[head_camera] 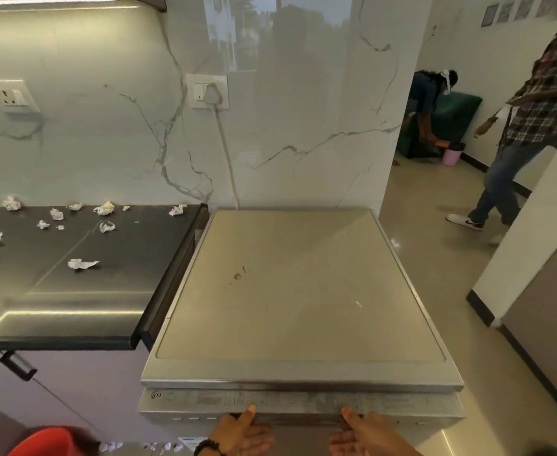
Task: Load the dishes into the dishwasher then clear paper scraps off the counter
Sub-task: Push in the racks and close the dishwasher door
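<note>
Two hands at the bottom edge of the head view, both on the dishwasher (290, 291) door's upper lip. Left hand (242, 434) palm up, thumb on the control strip (300, 401), other fingers reaching under the door's top edge, where they seem to hook the recess, though their tips are hidden. Right hand (366, 434) mirrors it, thumb up on the strip, fingers underneath. Hands apart, side by side, no object carried. A dark bead bracelet sits on the left wrist.

Dishwasher stands straight ahead of the person, flat top facing up, door closed or barely cracked; cannot tell which. Door's top edge runs left to right across the view, long axis parallel to the line between the hands. Both hands equally near, roughly centred on the edge, so a two-handed pull toward the body and down looks like the next move.

No dishes in view. Step in hand reads as opening the door; loading not begun.

Counter (73, 301) lies to the left of the dishwasher, just beside it, dark and glossy. Paper scraps (83, 264) are scattered over its far and left parts, untouched, nearer the left hand. More white scraps lie low near the bottom edge, by something red (50, 442); surface unclear.

Wall socket (207, 92) with a cord runs down behind the machine. Two other people stand far right, well apart.
</note>
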